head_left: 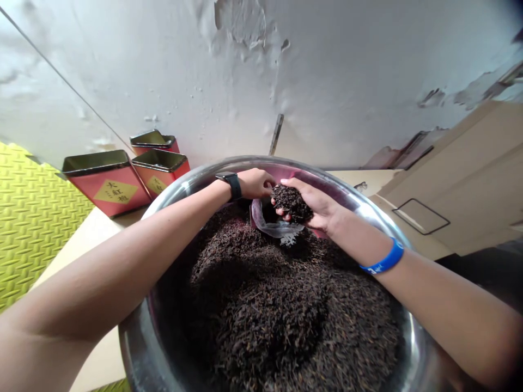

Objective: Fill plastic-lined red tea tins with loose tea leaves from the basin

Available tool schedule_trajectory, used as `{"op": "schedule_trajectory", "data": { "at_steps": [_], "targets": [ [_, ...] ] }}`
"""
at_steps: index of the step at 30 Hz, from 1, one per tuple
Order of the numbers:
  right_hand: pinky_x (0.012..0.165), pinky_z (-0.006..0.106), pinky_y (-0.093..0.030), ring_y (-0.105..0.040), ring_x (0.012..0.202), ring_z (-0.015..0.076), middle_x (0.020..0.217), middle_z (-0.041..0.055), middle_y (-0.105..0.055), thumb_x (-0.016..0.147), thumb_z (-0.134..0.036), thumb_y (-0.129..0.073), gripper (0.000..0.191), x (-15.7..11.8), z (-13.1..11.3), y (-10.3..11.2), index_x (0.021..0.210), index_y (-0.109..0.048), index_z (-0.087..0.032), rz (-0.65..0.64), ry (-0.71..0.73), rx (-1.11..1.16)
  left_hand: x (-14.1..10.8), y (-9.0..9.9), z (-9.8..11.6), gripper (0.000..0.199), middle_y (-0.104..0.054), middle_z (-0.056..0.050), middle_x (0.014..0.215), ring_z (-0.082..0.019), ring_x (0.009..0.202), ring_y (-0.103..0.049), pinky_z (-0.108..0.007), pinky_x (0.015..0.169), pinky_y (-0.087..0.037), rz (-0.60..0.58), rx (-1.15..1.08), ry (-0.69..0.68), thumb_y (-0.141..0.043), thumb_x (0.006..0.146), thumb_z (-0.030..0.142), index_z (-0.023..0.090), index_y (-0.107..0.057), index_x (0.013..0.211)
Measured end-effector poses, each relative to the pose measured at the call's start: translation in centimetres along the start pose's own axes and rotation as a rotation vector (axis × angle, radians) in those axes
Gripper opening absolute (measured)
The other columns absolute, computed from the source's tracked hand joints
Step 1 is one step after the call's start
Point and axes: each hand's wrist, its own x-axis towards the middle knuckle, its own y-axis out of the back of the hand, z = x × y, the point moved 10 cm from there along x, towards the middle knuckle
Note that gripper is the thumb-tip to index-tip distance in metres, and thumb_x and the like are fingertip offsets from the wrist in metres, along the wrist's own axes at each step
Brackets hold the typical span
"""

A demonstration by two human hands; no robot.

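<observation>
Dark loose tea leaves (291, 202) are cupped in the right hand (316, 206), fingers curled around them, over a round steel basin (137, 340) heaped with tea. At twelve o'clock, the left hand (254, 183) is curled narrowly beside a clear plastic bag (265, 224); any grip cannot be told.

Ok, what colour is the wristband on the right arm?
Bright blue with small white markings; the wristband shows best in the head view.

Your steel bowl (141, 348) is super glossy, the tea leaves (278, 321) inside it look rough and matt, and the metal tins (106, 190) beside it are shiny.
</observation>
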Motion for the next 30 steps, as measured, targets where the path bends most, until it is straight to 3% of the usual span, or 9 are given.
{"op": "schedule_trajectory", "data": {
  "at_steps": [4, 7, 11, 16, 21, 30],
  "targets": [
    [0.069, 0.037, -0.05, -0.057, 0.078, 0.0196, 0.086, 0.0071, -0.061, 0.079, -0.045, -0.048, 0.035, 0.2, -0.9, 1.8, 0.103, -0.053, -0.02, 0.139, 0.109, -0.087, 0.2, -0.3, 0.5, 0.026, -0.064, -0.003, 0.08, -0.012, 0.065, -0.051, -0.023, 0.06, -0.036, -0.026, -0.005, -0.041, -0.049, 0.074, 0.026, 0.017, -0.064, 0.093],
    [0.071, 0.035, -0.047, -0.057, 0.081, 0.0191, 0.083, 0.0052, -0.061, 0.078, -0.043, -0.049, 0.032, -0.3, -2.8, 2.4, 0.097, -0.056, -0.018, 0.274, 0.285, -0.345, 0.3, -0.5, 0.5, 0.026, -0.064, -0.003, 0.082, -0.012, 0.067, -0.051, -0.023, 0.061, -0.036, -0.03, -0.028, -0.059, -0.049, 0.073, 0.022, 0.016, -0.064, 0.094],
    [0.068, 0.031, -0.043, -0.055, 0.072, 0.0165, 0.076, 0.004, -0.062, 0.079, -0.038, -0.049, 0.025, -1.4, -5.0, 0.7, 0.081, -0.061, -0.016, 0.343, 0.558, -0.887, 0.3, -0.2, 0.6, 0.025, -0.065, -0.003, 0.079, -0.011, 0.064, -0.05, -0.022, 0.059, -0.034, -0.005, -0.067, -0.088, -0.047, 0.075, 0.022, 0.014, -0.065, 0.09],
    [0.07, 0.03, -0.042, -0.057, 0.076, 0.0179, 0.086, 0.0062, -0.064, 0.08, -0.031, -0.048, 0.022, -1.7, -4.6, -1.0, 0.089, -0.062, -0.017, 0.344, 0.699, -1.262, 0.3, -0.2, 0.4, 0.027, -0.067, -0.003, 0.082, -0.01, 0.065, -0.052, -0.02, 0.057, -0.033, 0.003, -0.041, -0.082, -0.045, 0.077, 0.026, 0.017, -0.066, 0.091],
    [0.075, 0.032, -0.043, -0.058, 0.084, 0.0201, 0.092, 0.0078, -0.064, 0.079, -0.03, -0.051, 0.023, -1.3, -3.9, -1.4, 0.094, -0.063, -0.017, 0.333, 0.74, -1.409, 0.3, -0.3, 0.2, 0.031, -0.067, -0.004, 0.091, -0.013, 0.074, -0.056, -0.021, 0.063, -0.037, 0.025, -0.003, -0.079, -0.044, 0.076, 0.026, 0.019, -0.065, 0.098],
    [0.078, 0.033, -0.044, -0.058, 0.089, 0.0209, 0.096, 0.0076, -0.064, 0.079, -0.027, -0.053, 0.022, -1.0, -3.3, -1.4, 0.096, -0.062, -0.016, 0.3, 0.756, -1.422, 0.3, -0.3, -0.3, 0.033, -0.067, -0.003, 0.093, -0.014, 0.078, -0.057, -0.021, 0.069, -0.038, 0.033, -0.037, -0.055, -0.046, 0.074, 0.025, 0.02, -0.065, 0.101]
  ]
}}
